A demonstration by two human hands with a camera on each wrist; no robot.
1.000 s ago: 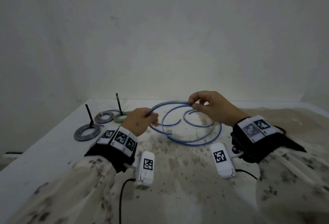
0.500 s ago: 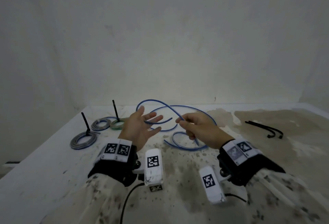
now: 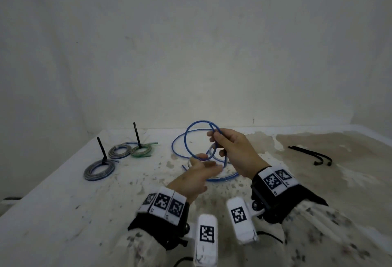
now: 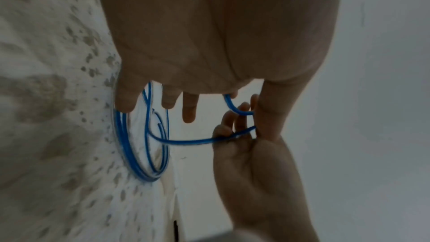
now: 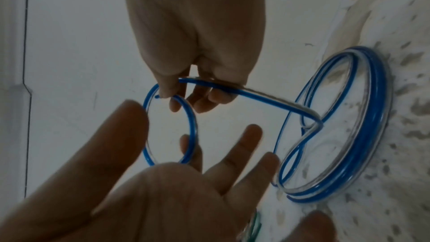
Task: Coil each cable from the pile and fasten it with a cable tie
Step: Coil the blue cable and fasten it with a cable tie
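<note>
The blue cable (image 3: pixel 186 137) stands in a loop above my table (image 3: pixel 63 203), its other turns lying on the stained top. My right hand (image 3: pixel 235 152) pinches it near the end, raised. My left hand (image 3: pixel 195 177) reaches under with fingers spread and relaxed, holding nothing. A pale wall (image 3: pixel 191 54) stands behind.

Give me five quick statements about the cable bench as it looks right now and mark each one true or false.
1. The right hand pinches the blue cable. True.
2. The left hand grips a cable tie. False: its fingers are spread, gripping nothing.
3. Three tied coils lie to the left. True.
4. The spare black ties lie left of the coils. False: they lie far right.
5. The blue cable is already tied. False: its loops are loose, with no tie on them.
</note>
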